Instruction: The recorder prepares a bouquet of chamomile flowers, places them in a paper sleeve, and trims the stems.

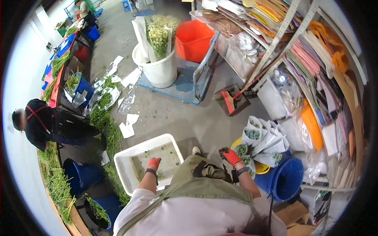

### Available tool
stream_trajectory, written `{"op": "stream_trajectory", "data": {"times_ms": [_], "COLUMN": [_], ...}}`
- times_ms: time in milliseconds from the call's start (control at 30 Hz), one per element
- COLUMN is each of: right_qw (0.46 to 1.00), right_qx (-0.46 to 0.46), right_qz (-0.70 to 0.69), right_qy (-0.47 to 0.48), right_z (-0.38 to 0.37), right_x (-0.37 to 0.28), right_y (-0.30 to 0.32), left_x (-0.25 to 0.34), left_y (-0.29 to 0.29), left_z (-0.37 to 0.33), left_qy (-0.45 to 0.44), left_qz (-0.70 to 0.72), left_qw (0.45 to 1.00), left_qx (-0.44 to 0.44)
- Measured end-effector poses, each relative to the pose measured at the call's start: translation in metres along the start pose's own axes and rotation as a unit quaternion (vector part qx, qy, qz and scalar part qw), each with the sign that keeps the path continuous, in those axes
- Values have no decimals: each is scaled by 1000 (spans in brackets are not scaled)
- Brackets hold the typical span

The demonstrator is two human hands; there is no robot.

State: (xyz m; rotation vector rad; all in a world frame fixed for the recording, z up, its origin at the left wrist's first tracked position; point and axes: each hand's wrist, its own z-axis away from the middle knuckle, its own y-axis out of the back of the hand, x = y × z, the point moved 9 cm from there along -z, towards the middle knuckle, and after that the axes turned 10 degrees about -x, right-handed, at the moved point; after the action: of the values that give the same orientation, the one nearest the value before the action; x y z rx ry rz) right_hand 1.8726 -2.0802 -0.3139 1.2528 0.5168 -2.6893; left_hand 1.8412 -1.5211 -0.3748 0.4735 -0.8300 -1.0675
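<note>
My left hand, in a red glove, is above the near right part of a white rectangular tub. Its fingers are foreshortened and hard to make out, and I see nothing held. Shallow water with scattered green leaf bits covers the tub's bottom. On the other side of my body, my right hand wears a red glove with a dark palm. Its fingers are loosely bent and apart, with nothing between them. Just right of it stand white paper-wrapped bunches of blue-green flowers, gathered at a yellow container.
Blue buckets stand at my right, beside shelves of wrapping paper. Ahead, a blue trolley carries a white flower bucket and a red bin. A dustpan lies right. Cut greenery and a co-worker are left.
</note>
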Motion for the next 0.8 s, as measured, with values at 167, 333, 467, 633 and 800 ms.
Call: {"op": "stream_trajectory", "data": {"times_ms": [167, 333, 467, 633, 800], "right_qw": [978, 963, 861, 757, 655], "right_qx": [45, 15, 77, 110, 105], "right_qz": [203, 254, 424, 549, 638], "right_qy": [8, 87, 272, 336, 391], "right_z": [-106, -242, -337, -460, -591], "right_x": [-212, -388, -558, -745, -897], "right_y": [-1, -27, -57, -77, -115], "left_x": [121, 232, 236, 164, 121], "left_y": [155, 300, 364, 371, 344], "left_z": [-145, -253, -326, -365, -351], "left_qy": [81, 40, 62, 208, 315], "left_qz": [290, 377, 377, 249, 254], "left_qw": [951, 923, 919, 937, 914], "left_qx": [78, 66, 98, 127, 35]}}
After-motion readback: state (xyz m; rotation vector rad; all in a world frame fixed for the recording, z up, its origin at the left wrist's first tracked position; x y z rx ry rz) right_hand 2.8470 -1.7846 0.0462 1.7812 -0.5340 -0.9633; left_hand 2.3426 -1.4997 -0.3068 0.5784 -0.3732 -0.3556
